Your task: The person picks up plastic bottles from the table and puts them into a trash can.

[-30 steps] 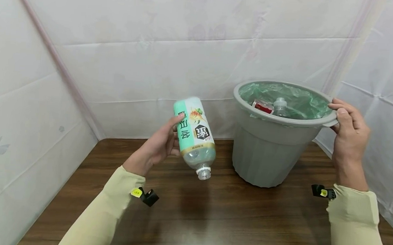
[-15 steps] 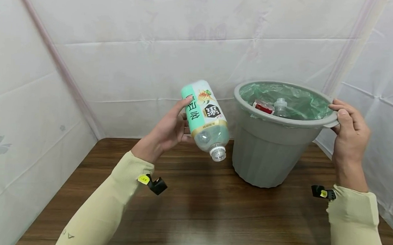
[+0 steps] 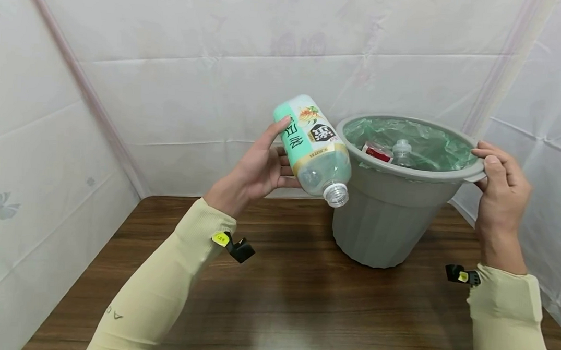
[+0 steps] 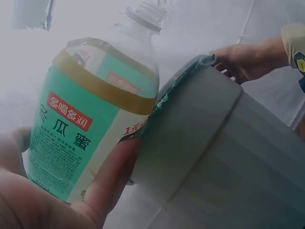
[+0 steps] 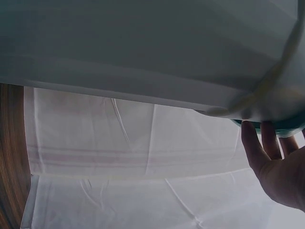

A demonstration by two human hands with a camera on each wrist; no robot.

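My left hand (image 3: pixel 262 166) grips a plastic bottle (image 3: pixel 310 140) with a green and white label, held in the air left of the bin. The bottle is uncapped and tilted, its neck pointing down and to the right; the left wrist view shows the label (image 4: pixel 71 129) close up. A grey bin (image 3: pixel 382 216) stands on the table, lined with a green plastic bag (image 3: pixel 432 145). My right hand (image 3: pixel 503 190) holds the bin's rim at the right side, thumb on top. Inside the bin lie a red-and-clear container (image 3: pixel 377 152) and a clear bottle (image 3: pixel 402 154).
The brown wooden table (image 3: pixel 265 299) runs beneath both arms. White cloth walls (image 3: pixel 208 99) enclose it at the back and both sides, close behind the bin.
My left hand has lifted the bottle up and to the right, closer to the bin's rim, with the bottle tilting further. The right hand and the bin have stayed in place.
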